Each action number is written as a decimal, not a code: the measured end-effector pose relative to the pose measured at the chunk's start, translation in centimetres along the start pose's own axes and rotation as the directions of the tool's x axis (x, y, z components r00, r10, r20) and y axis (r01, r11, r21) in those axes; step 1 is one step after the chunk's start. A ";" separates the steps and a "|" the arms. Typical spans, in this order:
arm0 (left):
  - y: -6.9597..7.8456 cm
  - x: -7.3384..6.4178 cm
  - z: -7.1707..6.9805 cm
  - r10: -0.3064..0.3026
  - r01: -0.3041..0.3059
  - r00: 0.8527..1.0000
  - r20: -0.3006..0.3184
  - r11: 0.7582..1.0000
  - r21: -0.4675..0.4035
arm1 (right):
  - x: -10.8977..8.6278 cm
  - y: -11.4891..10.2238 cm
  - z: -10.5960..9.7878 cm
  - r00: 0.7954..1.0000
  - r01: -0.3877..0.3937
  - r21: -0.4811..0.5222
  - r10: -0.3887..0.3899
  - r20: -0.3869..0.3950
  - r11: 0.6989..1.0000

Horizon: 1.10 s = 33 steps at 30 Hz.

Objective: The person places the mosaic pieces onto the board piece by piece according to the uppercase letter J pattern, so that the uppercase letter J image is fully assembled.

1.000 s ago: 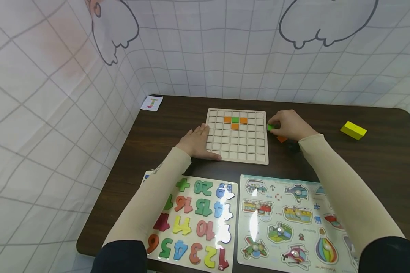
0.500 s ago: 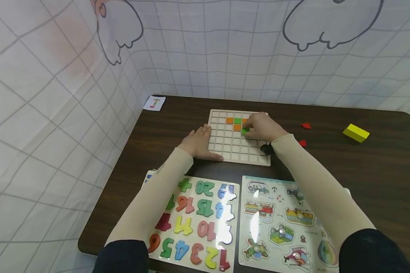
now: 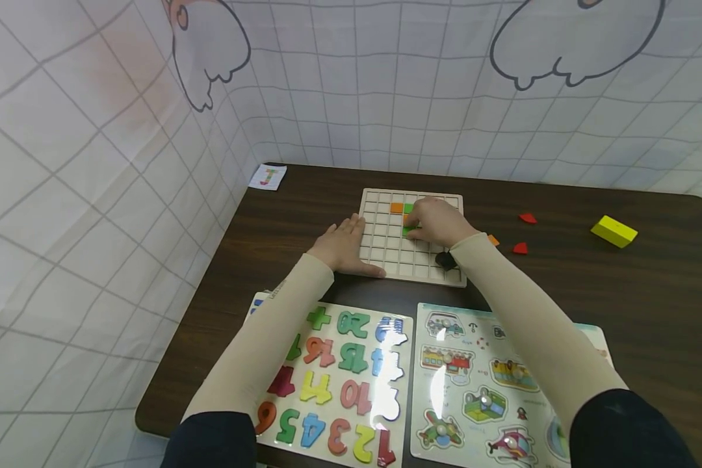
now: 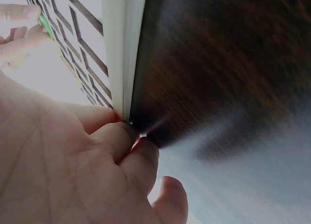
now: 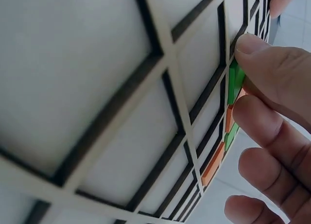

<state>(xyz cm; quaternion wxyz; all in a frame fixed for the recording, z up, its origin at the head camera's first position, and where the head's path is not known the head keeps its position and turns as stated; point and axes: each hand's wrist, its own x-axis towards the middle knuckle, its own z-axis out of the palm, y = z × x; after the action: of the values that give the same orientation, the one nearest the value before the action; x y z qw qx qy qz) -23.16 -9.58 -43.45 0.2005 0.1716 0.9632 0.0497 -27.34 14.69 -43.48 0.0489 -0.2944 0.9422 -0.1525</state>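
Note:
A pale wooden grid board point(image 3: 380, 255) lies on the dark table. My left hand point(image 3: 342, 246) rests along its left edge, fingers extended; in the left wrist view the fingertips point(image 4: 141, 158) touch the board's rim. Over the grid, my right hand point(image 3: 441, 221) pinches a green square tile point(image 3: 407, 231), just below the tiles set in the cells. Among those, an orange tile point(image 3: 396, 207) and another green tile point(image 3: 408, 208) show, while the right hand partly covers the others. The right wrist view shows the thumb point(image 5: 252, 46) against the held tile point(image 5: 236, 80).
Two red pieces point(image 3: 528, 218) and a partly hidden orange piece point(image 3: 493, 240) lie right of the board. Farther right is a yellow block point(image 3: 614, 231). A small card point(image 3: 267, 177) sits at the back left. A number puzzle point(image 3: 342, 322) and a vehicle puzzle point(image 3: 424, 396) lie in front.
My right hand has carried the green tile leftward from beside the board to the grid, then slightly farther left and down. The left hand stays at the board's edge.

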 end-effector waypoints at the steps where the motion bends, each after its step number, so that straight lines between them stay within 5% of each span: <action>1: 0.0 -0.1 0.0 -0.001 0.001 1.000 0.000 1.000 0.000 | 0.0 0.0 0.1 1.000 -0.004 0.006 0.004 -0.001 1.000; 14: 0.1 -0.1 -0.1 0.006 -0.006 1.000 -0.007 1.000 0.000 | -2.6 3.3 -1.2 0.990 -0.135 0.128 0.140 -0.024 0.982; 21: 0.1 0.0 0.1 -0.001 0.001 1.000 -0.010 1.000 0.006 | -5.5 5.9 -2.8 0.986 -0.159 0.066 0.161 -0.032 0.985; 33: 0.2 0.0 0.1 0.006 -0.006 1.000 -0.017 1.000 0.009 | -10.7 8.8 -3.1 0.983 -0.170 0.001 0.170 0.069 0.985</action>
<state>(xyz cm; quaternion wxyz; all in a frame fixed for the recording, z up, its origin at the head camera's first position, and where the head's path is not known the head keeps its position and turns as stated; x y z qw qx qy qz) -23.03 -9.35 -43.51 0.1912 0.1750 0.9647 0.0474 -23.90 28.43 -43.33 0.0949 -0.2177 0.9611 -0.1408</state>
